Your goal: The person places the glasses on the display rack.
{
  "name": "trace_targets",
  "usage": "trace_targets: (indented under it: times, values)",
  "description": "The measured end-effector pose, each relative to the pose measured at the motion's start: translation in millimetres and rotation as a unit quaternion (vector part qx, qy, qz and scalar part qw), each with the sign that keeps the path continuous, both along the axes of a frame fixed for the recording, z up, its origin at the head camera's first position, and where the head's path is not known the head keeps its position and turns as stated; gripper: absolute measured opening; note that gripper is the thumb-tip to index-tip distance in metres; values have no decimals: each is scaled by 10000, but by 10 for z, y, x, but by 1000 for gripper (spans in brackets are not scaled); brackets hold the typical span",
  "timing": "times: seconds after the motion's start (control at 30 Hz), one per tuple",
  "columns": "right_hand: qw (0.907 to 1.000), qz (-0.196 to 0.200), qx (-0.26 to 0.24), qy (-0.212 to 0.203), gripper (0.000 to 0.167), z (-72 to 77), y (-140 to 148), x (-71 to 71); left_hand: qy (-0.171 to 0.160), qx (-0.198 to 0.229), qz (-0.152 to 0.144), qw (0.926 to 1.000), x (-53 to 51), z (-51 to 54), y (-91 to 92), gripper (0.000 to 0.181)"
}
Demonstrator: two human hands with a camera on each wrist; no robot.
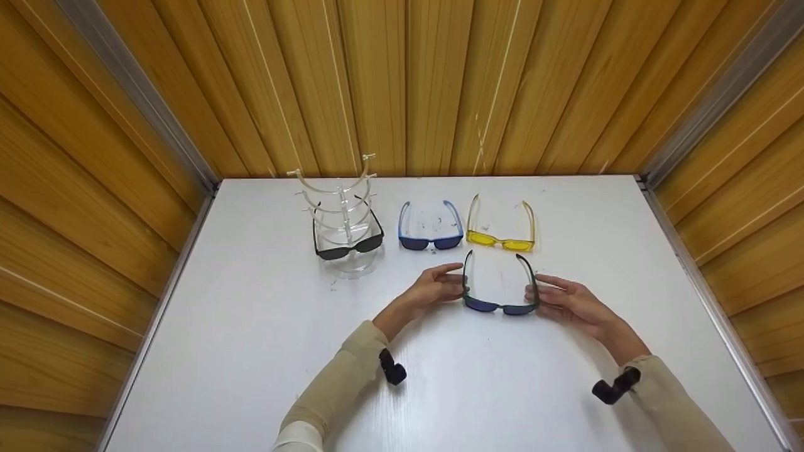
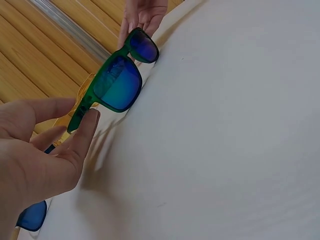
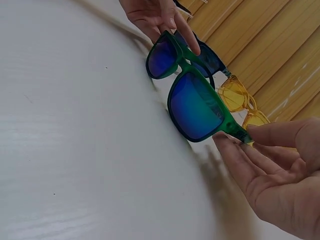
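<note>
Green-framed sunglasses [image 1: 500,307] with blue-green mirrored lenses are held between both hands, their arms unfolded and pointing away from me. My left hand [image 1: 434,290] pinches the left arm near the hinge. On the opposite side, my right hand [image 1: 575,304] pinches the right arm between thumb and fingers. In the left wrist view the green front [image 2: 118,82] shows side-on, with a shadow on the table below. From the right wrist, both lenses of the green sunglasses [image 3: 196,107] are visible. Just behind them lie blue sunglasses [image 1: 431,242] and yellow glasses [image 1: 500,242], both with arms spread.
At the left stands a clear tiered display rack [image 1: 344,216], with black sunglasses [image 1: 350,247] on its lowest tier and bare tiers above. Everything sits on a white table [image 1: 251,351] enclosed by wood-look panels [image 1: 433,88] at the back and both sides.
</note>
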State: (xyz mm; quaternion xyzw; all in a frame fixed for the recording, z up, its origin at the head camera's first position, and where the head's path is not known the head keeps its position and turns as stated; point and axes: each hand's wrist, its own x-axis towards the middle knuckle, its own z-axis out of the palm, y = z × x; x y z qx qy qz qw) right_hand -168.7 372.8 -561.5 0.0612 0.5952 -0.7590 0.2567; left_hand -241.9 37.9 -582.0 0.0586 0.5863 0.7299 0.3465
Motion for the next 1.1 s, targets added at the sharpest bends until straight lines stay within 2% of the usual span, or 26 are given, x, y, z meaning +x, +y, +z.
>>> trace_targets:
  times: [0.27, 0.53, 0.87, 1.1]
  values:
    - [10000, -24, -22, -28, 71, -37, -13, 40, -329, 40, 230, 9992, 27, -2, 4, 59]
    - [9999, 61, 66, -72, 72, -30, -35, 54, -404, 275, 191, 9986, 72, 61, -21, 62]
    - [9998, 205, 46, 9, 73, 63, -74, 73, -311, 536, 83, 9980, 118, 101, -136, 64]
    - [9989, 299, -360, 13, 63, 108, -166, 76, -192, 557, 54, 9982, 163, 130, -265, 66]
